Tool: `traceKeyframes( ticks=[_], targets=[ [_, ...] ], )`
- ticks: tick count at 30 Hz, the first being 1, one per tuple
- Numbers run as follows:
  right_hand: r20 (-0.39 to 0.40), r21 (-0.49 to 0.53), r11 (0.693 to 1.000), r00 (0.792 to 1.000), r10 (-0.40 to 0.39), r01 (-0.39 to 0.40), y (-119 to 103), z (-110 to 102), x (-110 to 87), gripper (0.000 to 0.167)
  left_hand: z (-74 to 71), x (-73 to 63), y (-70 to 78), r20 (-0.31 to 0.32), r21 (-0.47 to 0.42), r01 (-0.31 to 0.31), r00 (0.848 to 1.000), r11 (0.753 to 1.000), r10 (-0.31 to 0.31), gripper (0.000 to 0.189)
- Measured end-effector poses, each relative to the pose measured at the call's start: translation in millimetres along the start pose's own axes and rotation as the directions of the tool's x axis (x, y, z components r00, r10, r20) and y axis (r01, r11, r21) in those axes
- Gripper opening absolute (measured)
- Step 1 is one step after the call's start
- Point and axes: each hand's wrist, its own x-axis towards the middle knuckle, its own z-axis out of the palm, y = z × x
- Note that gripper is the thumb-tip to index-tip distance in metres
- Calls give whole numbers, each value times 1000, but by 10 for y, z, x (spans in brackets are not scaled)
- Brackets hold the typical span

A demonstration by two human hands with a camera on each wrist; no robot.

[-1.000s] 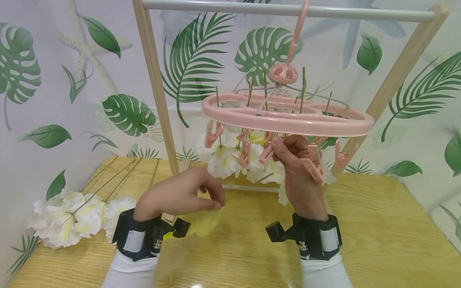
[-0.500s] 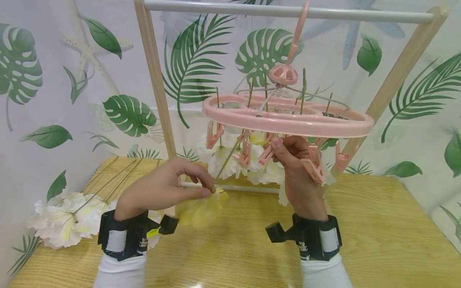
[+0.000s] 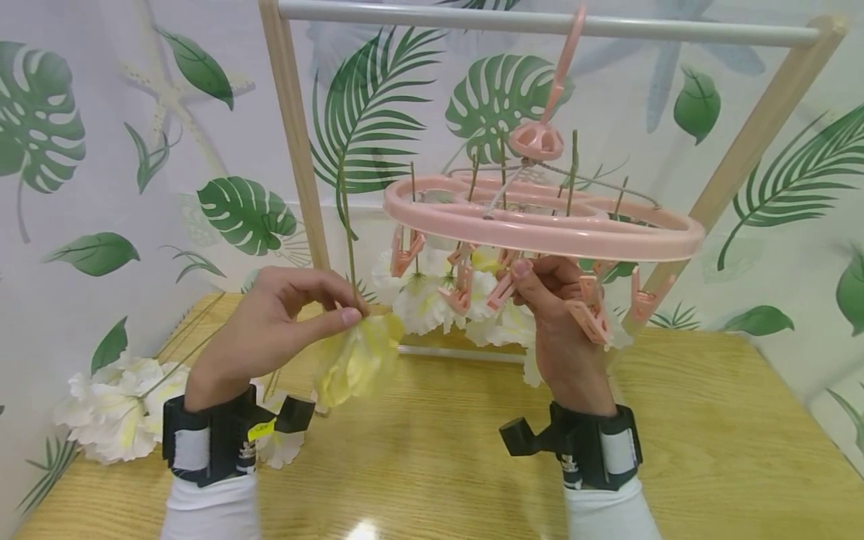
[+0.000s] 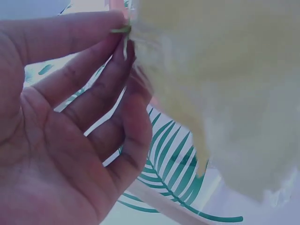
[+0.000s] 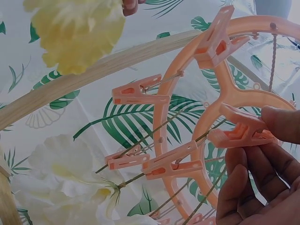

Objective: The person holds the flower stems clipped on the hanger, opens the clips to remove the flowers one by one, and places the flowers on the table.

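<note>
My left hand [image 3: 283, 322] pinches a yellow artificial flower [image 3: 361, 360] just above its bloom, left of the hanger. Its bloom hangs down and the green stem [image 3: 349, 232] points up. My right hand [image 3: 560, 322] pinches a pink clothespin [image 3: 502, 289] under the round pink clip hanger [image 3: 540, 236]; in the right wrist view thumb and fingers press that clothespin [image 5: 241, 131] at its handle end. More clothespins [image 3: 589, 311] dangle from the ring. White flowers [image 3: 432, 300] hang upside down beneath it, their stems rising through the ring.
The hanger's hook hangs on the white rod [image 3: 418, 15] of a wooden-legged rack [image 3: 295, 135]. More white flowers [image 3: 111, 412] lie on the left of the wood-grain table [image 3: 439, 465]. Leaf-printed sheeting [image 3: 236, 217] stands behind.
My left hand has moved left and up with the yellow flower, whose stem has swung upright. My right hand stays on the clothespin.
</note>
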Motion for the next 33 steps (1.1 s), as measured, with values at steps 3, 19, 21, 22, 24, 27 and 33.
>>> traceKeyframes(
  ticks=[3,19,21,22,24,27,33],
  targets=[
    [-9,1,1000,1000,9,-9,-8,4,-2,11,-17,-10,14,-49,0,32,998,999,-32,11],
    [-24,28,999,999,27,-26,-5,5,-1,9,-73,-36,40,-227,-27,105,968,994,-108,9],
    [-19,23,1000,1000,18,-17,-2,11,3,8,-75,-39,39,-241,-25,108,964,994,-111,9],
    [-17,20,1000,1000,15,-15,-2,13,4,7,-77,-40,37,-247,-22,109,962,994,-112,10],
    [-18,14,1000,1000,14,-14,-2,16,4,7,-82,-43,33,-261,-14,111,959,994,-111,10],
    [-27,6,1000,999,21,-21,-4,17,3,5,-95,-52,27,-282,0,117,953,993,-112,10],
    [-29,-11,1000,999,22,-22,4,17,5,8,-126,-60,22,-318,-17,115,941,993,-115,11]
  ],
)
